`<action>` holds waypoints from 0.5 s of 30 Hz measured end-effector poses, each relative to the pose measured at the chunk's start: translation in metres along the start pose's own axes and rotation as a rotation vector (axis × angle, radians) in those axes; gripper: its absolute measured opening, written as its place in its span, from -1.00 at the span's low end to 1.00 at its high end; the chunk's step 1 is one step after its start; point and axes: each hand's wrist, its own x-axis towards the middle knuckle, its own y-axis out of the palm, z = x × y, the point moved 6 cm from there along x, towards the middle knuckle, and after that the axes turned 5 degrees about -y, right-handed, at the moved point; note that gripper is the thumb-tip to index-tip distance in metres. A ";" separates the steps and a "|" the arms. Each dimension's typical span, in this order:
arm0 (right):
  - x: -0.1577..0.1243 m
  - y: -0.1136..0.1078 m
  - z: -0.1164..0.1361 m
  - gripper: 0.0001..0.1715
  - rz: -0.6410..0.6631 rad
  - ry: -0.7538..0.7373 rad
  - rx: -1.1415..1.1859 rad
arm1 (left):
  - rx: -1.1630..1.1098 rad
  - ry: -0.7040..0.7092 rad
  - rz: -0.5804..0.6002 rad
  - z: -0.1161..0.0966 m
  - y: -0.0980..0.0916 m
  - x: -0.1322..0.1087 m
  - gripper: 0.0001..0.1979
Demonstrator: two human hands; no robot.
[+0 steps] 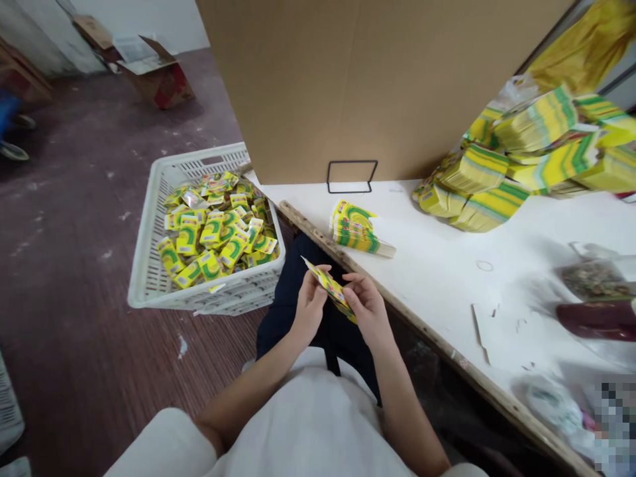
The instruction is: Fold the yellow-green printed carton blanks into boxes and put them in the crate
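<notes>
A yellow-and-green printed card is held tilted above my lap, beside the table edge. My left hand grips its left end between thumb and fingers. At the other end, my right hand pinches it with the thumb on top. Just beyond my hands, a fanned stack of similar cards lies on the white table. To the left stands a white plastic crate holding many small yellow-and-green packs.
A large cardboard sheet stands upright at the back of the table, with a black wire frame at its foot. Bundled card stacks are piled at right. Farther right are a dark red object and plastic bags. An open carton sits on the floor.
</notes>
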 end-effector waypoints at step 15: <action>-0.008 0.029 -0.004 -0.31 0.188 0.081 0.283 | 0.112 0.084 -0.100 -0.008 -0.003 0.001 -0.64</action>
